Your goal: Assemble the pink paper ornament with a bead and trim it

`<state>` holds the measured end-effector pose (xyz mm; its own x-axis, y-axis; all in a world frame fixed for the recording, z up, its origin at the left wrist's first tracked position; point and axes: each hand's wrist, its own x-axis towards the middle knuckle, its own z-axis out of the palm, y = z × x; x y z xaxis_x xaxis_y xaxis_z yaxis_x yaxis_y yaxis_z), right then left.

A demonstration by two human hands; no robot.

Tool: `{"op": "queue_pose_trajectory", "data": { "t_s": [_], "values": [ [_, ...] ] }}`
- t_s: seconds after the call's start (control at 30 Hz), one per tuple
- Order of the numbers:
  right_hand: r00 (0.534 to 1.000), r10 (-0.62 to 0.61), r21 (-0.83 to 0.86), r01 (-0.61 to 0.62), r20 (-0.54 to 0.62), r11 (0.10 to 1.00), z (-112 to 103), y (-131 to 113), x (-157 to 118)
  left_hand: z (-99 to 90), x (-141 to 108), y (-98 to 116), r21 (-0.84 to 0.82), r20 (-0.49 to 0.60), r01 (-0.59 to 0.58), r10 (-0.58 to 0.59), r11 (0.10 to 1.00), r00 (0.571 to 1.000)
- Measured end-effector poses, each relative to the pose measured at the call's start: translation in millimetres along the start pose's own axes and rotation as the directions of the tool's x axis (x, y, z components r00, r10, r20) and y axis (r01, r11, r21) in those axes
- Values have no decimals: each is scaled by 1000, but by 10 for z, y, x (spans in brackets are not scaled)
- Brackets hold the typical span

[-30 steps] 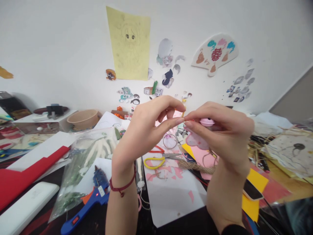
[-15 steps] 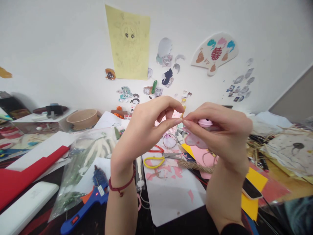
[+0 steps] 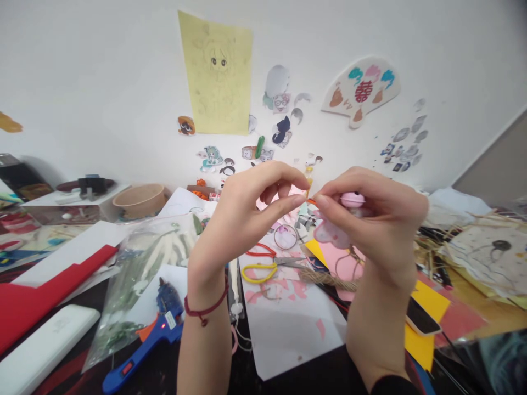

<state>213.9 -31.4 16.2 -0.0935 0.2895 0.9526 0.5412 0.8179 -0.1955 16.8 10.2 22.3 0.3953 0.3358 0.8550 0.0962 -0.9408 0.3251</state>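
Both hands are raised above the cluttered table, fingertips close to each other. My left hand (image 3: 255, 214) has its thumb and index finger apart, and nothing shows between them. The thumb and index finger of my right hand (image 3: 370, 211) pinch a thin orange strand (image 3: 312, 201), whose short end sticks out towards the left thumb. A pink bell (image 3: 352, 199) sits within the right hand's curled fingers. Below that hand's fingertips shows a pale pink petal-shaped piece (image 3: 329, 235), partly hidden by the thumb; how it joins the bell is unclear.
Yellow-and-red-handled scissors (image 3: 261, 271) lie on white paper (image 3: 292, 334) with pink scraps. A blue glue gun (image 3: 144, 345) with a lit red light lies left, beside a plastic bag (image 3: 123, 280). A white box-like device (image 3: 49, 345) and beige bowl (image 3: 140, 200) are further left.
The two hands have parted slightly; the left thumb no longer touches the right fingertips. My right hand has shifted a little right, and the orange strand now shows.
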Motion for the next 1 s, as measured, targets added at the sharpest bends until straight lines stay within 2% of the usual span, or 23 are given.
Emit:
{"op": "queue_pose_trajectory", "data": {
  "t_s": [0.2,0.47,0.67,0.83,1.0],
  "values": [
    [992,128,69,-129,11,989,40,15,-17,27,-2,20,-60,-65,21,-25,998,998],
    [985,165,225,-170,40,959,75,78,-26,56,6,29,-52,-84,-8,4,999,996],
    [976,190,305,-215,110,928,61,139,-39,97,-12,46,-50,-247,-1,-12,999,969],
    [963,214,406,-263,161,875,78,199,-46,222,-20,3,-262,-261,45,-116,964,958],
    [959,211,413,-273,191,869,103,297,-27,338,31,-148,-401,-246,143,-257,905,935]
  ]
}}
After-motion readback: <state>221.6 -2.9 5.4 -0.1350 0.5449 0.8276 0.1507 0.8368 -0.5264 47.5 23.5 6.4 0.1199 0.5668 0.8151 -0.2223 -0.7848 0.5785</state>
